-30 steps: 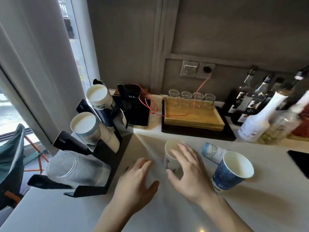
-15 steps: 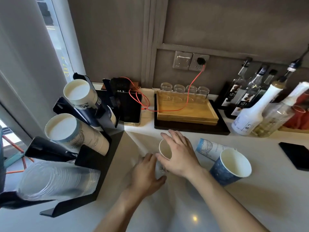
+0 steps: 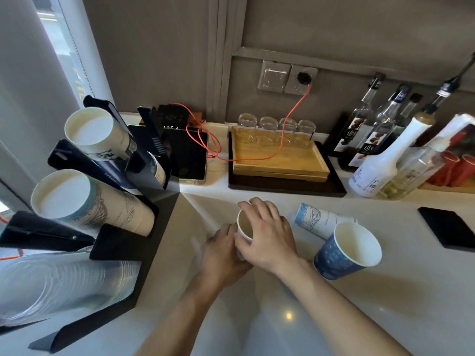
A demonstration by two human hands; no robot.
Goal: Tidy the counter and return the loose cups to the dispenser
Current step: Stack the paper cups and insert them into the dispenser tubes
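I clamp both hands, left (image 3: 223, 255) and right (image 3: 267, 236), around 1 white cup (image 3: 243, 228), and should lift gently, uncrushed, toward the dispenser (image 3: 123, 242) at left.

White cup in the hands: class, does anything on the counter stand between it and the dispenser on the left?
Nothing visible does. Both hands hold the white cup, and the counter between it and the dispenser is bare. The blue cup and the lying cup sit on the other side.
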